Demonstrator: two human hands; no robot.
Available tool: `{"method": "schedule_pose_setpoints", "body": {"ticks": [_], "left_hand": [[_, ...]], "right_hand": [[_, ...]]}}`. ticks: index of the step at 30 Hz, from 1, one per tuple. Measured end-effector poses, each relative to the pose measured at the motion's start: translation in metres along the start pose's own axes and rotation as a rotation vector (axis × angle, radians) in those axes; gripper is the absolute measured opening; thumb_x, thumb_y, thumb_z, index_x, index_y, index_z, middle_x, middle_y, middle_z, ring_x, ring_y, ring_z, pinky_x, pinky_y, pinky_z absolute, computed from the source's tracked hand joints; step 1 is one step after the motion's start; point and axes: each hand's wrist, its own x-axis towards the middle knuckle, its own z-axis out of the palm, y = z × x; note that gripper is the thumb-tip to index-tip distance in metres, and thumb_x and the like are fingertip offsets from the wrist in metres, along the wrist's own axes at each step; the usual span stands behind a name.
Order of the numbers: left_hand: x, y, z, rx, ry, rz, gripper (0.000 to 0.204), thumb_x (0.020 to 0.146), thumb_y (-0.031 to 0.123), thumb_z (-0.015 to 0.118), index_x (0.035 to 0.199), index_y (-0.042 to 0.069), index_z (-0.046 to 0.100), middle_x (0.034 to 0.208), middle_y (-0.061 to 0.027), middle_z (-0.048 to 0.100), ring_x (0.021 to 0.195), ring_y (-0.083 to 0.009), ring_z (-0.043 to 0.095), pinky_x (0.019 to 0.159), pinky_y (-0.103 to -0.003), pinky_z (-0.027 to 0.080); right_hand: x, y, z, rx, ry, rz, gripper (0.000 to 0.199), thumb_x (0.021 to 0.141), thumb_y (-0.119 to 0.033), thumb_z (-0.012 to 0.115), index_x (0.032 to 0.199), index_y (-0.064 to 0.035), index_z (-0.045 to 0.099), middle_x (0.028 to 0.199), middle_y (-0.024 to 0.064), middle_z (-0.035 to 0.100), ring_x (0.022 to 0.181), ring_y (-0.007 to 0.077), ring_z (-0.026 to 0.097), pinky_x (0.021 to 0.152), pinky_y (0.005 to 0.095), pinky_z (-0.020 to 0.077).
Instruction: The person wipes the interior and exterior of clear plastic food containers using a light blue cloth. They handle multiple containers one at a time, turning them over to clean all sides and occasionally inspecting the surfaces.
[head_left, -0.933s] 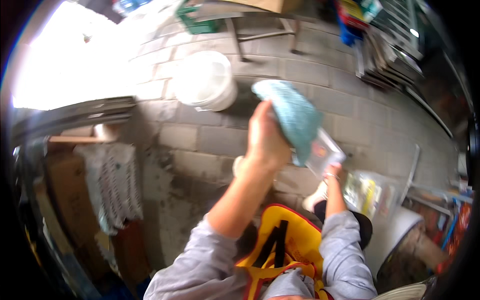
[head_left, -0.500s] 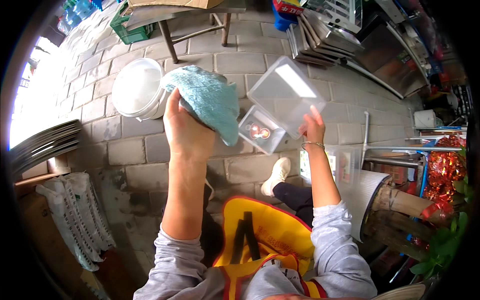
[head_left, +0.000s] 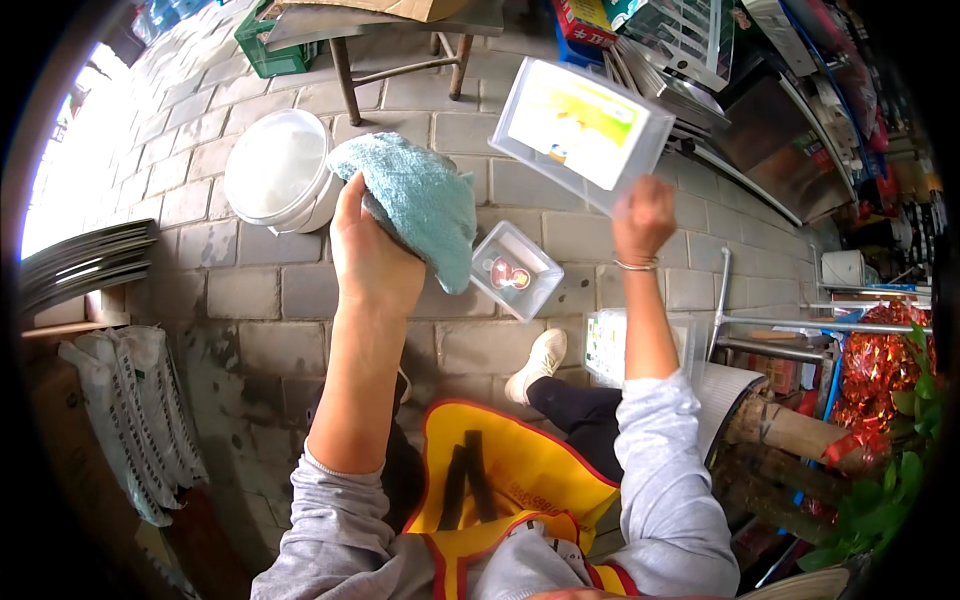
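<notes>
My left hand (head_left: 372,245) is closed around a folded light-blue terry cloth (head_left: 415,185), raised in front of me. My right hand (head_left: 645,215), a thin bracelet at its wrist, grips the near corner of a transparent plastic box (head_left: 640,150). The box is tilted, and a white, yellow and green label shows on it. Below, between the two hands, a second transparent plastic box (head_left: 540,292) rests on the paving with a red round picture at its bottom. Cloth and held box are apart.
At the left stands a white plastic bucket (head_left: 270,165). A low metal table (head_left: 400,75) and a green crate (head_left: 270,45) are farther off. Stacked flat panels (head_left: 85,265) lie at the left edge. Beside my right forearm are a plastic container (head_left: 605,345) and metal rails (head_left: 780,322).
My right hand has lifted the box up and away and turned it, so its coloured label now shows. My left hand with the cloth has barely moved.
</notes>
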Motion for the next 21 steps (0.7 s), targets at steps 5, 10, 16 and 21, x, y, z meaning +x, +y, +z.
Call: {"method": "schedule_pose_setpoints", "body": {"ticks": [5, 10, 16, 21], "left_hand": [[0.001, -0.001, 0.002, -0.058, 0.042, -0.005, 0.036, 0.093, 0.034, 0.042, 0.113, 0.006, 0.054, 0.11, -0.0101, 0.06, 0.103, -0.0276, 0.056, 0.094, -0.042, 0.041], [-0.005, 0.006, 0.004, -0.065, 0.06, -0.025, 0.037, 0.092, 0.036, 0.043, 0.111, 0.006, 0.055, 0.107, -0.0087, 0.061, 0.103, -0.0263, 0.055, 0.095, -0.041, 0.04], [-0.003, 0.006, 0.007, -0.108, 0.058, -0.041, 0.037, 0.092, 0.036, 0.043, 0.11, 0.006, 0.056, 0.107, -0.0087, 0.061, 0.103, -0.0266, 0.055, 0.095, -0.041, 0.04], [-0.007, 0.009, 0.009, -0.145, 0.046, -0.04, 0.036, 0.092, 0.036, 0.042, 0.109, 0.007, 0.056, 0.108, -0.009, 0.06, 0.102, -0.0258, 0.055, 0.093, -0.042, 0.041]], "right_hand": [[-0.092, -0.014, 0.08, -0.013, -0.314, -0.254, 0.009, 0.073, -0.008, 0.058, 0.076, -0.0132, 0.051, 0.075, 0.0015, 0.054, 0.074, 0.0224, 0.054, 0.063, 0.0358, 0.0488], [-0.091, -0.033, 0.096, -0.107, -0.339, -0.001, 0.007, 0.075, -0.01, 0.056, 0.076, -0.0154, 0.051, 0.072, 0.0006, 0.051, 0.072, 0.0196, 0.053, 0.063, 0.0342, 0.0473], [-0.077, -0.019, 0.088, -0.063, -0.373, -0.165, 0.011, 0.073, -0.01, 0.061, 0.076, -0.0133, 0.051, 0.073, 0.0036, 0.056, 0.075, 0.0217, 0.057, 0.061, 0.0362, 0.0477], [-0.025, -0.01, 0.034, 0.202, -0.264, 0.673, 0.012, 0.071, -0.006, 0.057, 0.071, -0.0069, 0.045, 0.06, 0.0088, 0.051, 0.059, 0.0299, 0.054, 0.055, 0.0385, 0.0465]]}}
